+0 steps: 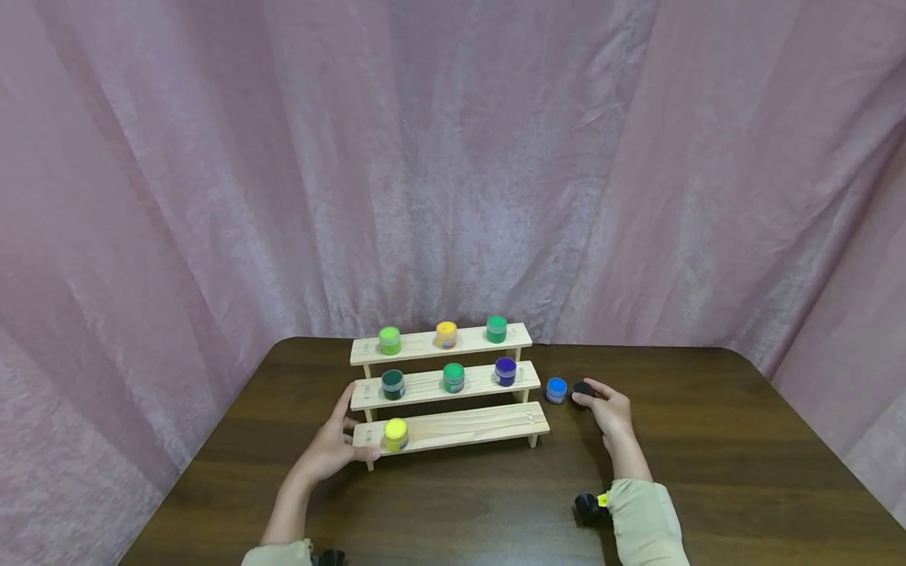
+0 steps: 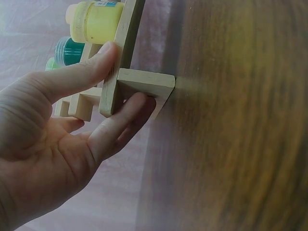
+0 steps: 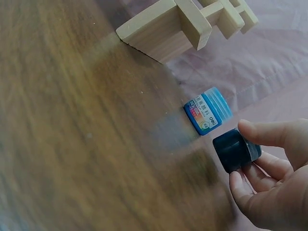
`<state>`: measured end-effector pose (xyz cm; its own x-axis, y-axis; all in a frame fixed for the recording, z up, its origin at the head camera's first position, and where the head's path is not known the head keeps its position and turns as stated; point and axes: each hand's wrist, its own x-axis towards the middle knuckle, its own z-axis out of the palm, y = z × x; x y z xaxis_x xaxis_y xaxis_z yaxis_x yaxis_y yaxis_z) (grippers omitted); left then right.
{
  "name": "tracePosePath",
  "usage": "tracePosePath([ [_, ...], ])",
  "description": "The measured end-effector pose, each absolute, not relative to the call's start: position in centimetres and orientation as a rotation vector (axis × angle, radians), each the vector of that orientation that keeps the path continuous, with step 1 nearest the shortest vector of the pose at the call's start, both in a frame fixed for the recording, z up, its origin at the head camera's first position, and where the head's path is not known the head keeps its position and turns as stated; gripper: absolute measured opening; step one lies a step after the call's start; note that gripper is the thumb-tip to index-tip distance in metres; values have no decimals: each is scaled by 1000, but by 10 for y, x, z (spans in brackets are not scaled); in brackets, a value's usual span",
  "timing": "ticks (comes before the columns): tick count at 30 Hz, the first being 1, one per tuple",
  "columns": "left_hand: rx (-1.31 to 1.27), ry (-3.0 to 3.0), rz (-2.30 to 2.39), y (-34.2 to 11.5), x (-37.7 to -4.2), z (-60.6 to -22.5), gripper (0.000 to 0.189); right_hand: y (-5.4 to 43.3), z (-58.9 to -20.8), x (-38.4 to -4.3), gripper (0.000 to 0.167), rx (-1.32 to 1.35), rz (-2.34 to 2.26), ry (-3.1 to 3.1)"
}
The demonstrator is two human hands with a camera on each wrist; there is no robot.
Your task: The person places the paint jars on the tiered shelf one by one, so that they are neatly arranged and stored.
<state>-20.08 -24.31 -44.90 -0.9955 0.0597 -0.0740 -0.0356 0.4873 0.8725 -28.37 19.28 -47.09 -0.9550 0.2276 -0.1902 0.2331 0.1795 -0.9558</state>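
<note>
A three-step wooden rack (image 1: 460,431) stands on the table. My left hand (image 1: 331,448) holds its left end, with the thumb on the lowest step's front edge and fingers (image 2: 118,127) at the leg below. A yellow paint jar (image 1: 395,434) sits on that step near the thumb. To the right of the rack, my right hand (image 1: 610,410) pinches a dark, nearly black paint jar (image 3: 234,150) between thumb and fingers. Close beside that jar, a blue paint jar (image 1: 556,391) with a printed label stands on the table.
The middle step carries a dark green jar (image 1: 392,384), a green jar (image 1: 454,377) and a purple jar (image 1: 506,371). On the top step are a light green jar (image 1: 389,340), an orange-yellow jar (image 1: 446,335) and another green jar (image 1: 497,329). A pink curtain (image 1: 453,173) hangs behind the table.
</note>
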Motion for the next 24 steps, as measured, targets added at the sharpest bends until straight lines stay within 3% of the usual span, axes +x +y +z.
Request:
tracePosePath([
  [24,42,2599,1571,-245,-202,-448,126,189,-459,-281,56,453,-1995,2390],
])
